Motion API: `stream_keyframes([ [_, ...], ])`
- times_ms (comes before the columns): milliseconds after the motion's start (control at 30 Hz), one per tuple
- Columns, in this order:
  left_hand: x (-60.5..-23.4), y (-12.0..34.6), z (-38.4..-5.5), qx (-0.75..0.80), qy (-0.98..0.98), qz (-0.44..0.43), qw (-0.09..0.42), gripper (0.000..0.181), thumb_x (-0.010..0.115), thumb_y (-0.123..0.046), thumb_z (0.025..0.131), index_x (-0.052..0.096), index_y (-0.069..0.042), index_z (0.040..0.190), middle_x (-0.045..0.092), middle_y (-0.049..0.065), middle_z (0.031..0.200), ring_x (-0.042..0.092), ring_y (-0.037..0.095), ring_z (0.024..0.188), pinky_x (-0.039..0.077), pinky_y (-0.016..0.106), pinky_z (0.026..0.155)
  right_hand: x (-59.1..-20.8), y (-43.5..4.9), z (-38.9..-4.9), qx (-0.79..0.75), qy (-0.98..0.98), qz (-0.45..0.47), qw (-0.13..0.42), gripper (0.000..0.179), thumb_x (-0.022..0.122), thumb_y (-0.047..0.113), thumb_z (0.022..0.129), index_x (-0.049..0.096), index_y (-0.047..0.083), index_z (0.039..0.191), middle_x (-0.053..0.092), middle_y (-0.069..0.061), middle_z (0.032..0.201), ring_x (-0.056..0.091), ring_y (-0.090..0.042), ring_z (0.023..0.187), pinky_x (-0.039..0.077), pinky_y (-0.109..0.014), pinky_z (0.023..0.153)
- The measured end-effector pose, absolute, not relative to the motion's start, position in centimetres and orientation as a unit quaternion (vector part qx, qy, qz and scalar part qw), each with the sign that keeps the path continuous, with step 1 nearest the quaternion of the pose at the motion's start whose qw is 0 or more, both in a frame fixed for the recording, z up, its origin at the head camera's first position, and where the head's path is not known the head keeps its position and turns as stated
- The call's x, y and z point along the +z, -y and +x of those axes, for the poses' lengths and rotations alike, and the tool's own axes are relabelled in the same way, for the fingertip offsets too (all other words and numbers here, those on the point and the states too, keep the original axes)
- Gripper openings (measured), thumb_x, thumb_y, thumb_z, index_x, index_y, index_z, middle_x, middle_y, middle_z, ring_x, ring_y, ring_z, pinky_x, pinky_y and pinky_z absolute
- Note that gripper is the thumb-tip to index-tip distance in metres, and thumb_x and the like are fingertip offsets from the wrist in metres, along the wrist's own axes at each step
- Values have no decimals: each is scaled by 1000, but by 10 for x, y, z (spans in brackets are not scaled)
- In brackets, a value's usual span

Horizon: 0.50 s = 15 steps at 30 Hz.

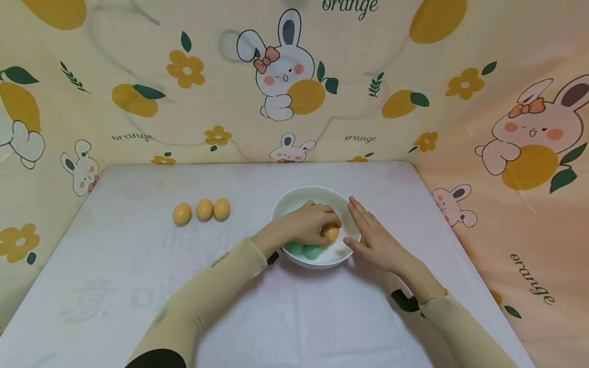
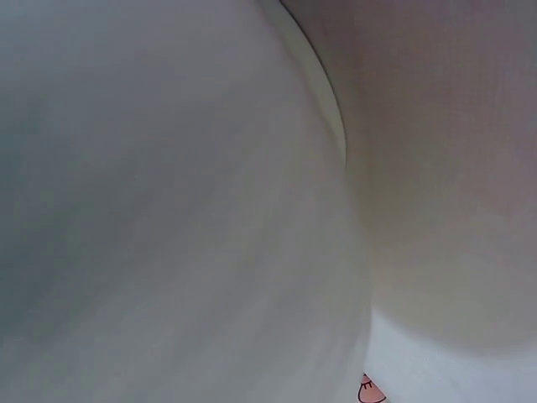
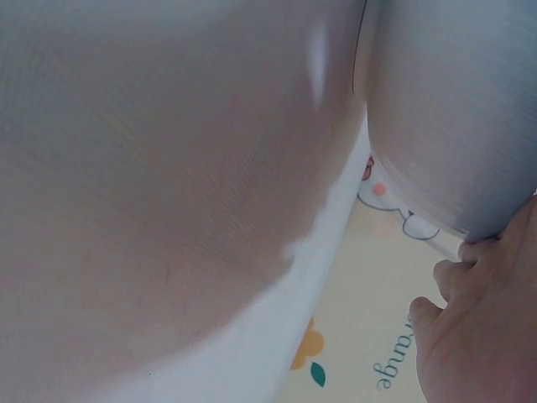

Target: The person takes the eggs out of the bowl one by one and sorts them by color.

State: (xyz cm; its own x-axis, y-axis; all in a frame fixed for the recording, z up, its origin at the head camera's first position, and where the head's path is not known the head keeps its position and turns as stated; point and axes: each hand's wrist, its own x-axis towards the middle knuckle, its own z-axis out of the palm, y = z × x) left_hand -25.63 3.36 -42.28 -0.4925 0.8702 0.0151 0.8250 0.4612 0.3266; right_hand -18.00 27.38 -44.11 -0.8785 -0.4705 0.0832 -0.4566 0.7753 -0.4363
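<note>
My left hand [image 1: 309,225] is gripping one yellow ball [image 1: 331,233], my straight-fingered right hand [image 1: 382,244] is touching the bowl [image 1: 294,201]; a weak grip could be dropping the ball.

Near the white counter's [image 1: 294,317] far edge, three orange balls [image 1: 204,210] sit toward the left corner, a white bowl [image 1: 315,266] right of middle.

On the printed backdrop [image 1: 340,120] I read "orange" four times; the right wrist view showed one partly covered. Faint characters [image 1: 89,299] on the tablecloth [image 1: 294,317] and tiny lettering [image 1: 220,259] on the left sleeve [image 1: 198,304] stayed illegible to me.
</note>
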Motion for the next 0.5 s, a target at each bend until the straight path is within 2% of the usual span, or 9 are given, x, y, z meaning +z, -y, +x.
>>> stream_keyframes([
  [500, -413, -16, -250, 209, -848, 486, 31, 44, 80, -31, 90, 69, -18, 131, 65, -3, 130, 58, 13, 122, 42, 38, 104, -443, -274, -181, -233, -938, -255, 9, 87, 58, 39, 106, 6, 6, 167, -1, -8, 175, 7, -35, 160, 14, -64, 124],
])
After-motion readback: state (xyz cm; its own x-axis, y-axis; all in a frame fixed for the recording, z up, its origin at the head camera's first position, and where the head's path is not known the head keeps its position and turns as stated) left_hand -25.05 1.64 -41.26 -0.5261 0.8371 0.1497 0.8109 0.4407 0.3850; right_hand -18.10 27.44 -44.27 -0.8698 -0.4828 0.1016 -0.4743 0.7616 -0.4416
